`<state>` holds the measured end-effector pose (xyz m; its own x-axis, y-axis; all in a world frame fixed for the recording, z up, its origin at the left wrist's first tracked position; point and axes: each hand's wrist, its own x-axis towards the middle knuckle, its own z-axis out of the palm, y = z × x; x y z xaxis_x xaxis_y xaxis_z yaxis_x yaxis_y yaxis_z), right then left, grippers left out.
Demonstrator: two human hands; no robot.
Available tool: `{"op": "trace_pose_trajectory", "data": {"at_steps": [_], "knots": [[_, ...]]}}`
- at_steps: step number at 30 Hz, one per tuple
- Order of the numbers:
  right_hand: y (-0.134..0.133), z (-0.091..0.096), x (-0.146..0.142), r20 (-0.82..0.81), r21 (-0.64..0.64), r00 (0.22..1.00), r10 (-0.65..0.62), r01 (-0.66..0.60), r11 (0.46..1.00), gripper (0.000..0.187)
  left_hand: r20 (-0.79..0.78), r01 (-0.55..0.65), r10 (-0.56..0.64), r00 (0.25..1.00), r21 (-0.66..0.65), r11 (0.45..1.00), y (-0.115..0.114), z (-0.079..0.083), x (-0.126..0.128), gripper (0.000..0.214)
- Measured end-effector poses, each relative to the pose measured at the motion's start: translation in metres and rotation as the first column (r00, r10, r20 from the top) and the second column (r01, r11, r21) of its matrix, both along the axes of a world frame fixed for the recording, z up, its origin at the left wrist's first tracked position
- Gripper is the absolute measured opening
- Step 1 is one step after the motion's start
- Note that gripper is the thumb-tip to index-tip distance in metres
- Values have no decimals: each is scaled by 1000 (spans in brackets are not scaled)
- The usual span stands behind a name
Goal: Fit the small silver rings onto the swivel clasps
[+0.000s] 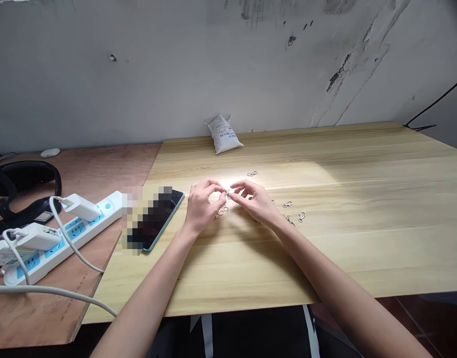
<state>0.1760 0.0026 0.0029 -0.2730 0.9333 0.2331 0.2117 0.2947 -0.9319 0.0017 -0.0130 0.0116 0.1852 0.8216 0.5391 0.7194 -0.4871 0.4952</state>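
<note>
A small metal piece (227,194) is pinched over the worktop (362,238) — between the narrowed fingertips of the left hand (201,204) and right hand (257,201); metal rings (221,214) are seen beside the left, metal clasps (287,204) near the right.

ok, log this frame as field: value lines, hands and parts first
left hand: thumb and finger pinching small metal part
right hand: fingertips at same part, grip unclear
rings: beside left hand
metal clasps: right of right wrist
phone: left of left hand
bag: near wall
power strip: far left, chargers plugged in
</note>
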Motion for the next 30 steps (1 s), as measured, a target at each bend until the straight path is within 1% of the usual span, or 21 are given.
{"op": "trace_pose_trajectory", "data": {"at_steps": [3,5,7,10,12,13,15,18,20,21,23,25,26,28,30], "knots": [[3,0,8,115,77,988,99,-109,991,21,61,42,-41,997,-23,999,0,3,-1,5],[5,0,14,189,148,975,112,-141,979,23,66,34,-32,997,-30,999,1,4,-2,5],[8,3,21,278,261,960,38,-113,959,23,34,23,-21,999,-49,999,2,2,-3,6],[8,11,28,386,437,913,-135,-52,898,27,-55,65,-73,996,-126,990,3,-3,-4,8],[5,16,28,440,492,880,-181,-67,868,29,-92,97,-115,989,-175,980,3,-7,-3,9],[4,18,27,462,496,868,-185,-80,865,29,-96,102,-121,988,-182,978,2,-8,-3,9],[2,17,26,483,451,863,-146,-103,887,27,-83,94,-109,991,-168,981,2,-8,-2,9],[2,7,25,454,325,891,-20,-145,934,23,-52,85,-92,994,-121,989,1,-5,-1,8],[5,1,27,440,300,897,38,-186,935,25,-48,93,-98,994,-96,991,0,-2,-1,8],[6,-1,29,445,312,895,41,-198,929,26,-52,96,-101,994,-91,991,-1,-2,0,8],[9,-2,32,473,355,881,2,-193,915,29,-68,89,-96,993,-97,991,-1,-1,0,8],[9,2,36,501,381,864,-53,-165,910,30,-83,74,-83,993,-105,992,-1,-1,-1,8],[8,5,37,505,374,861,-63,-152,915,29,-88,69,-78,993,-101,992,-1,-1,-1,8],[4,12,37,477,303,879,-22,-141,942,30,-104,71,-79,991,-74,995,-2,-2,-1,8],[-1,16,33,404,160,910,92,-170,972,36,-131,86,-89,987,-29,996,-2,-2,-1,8]]}}
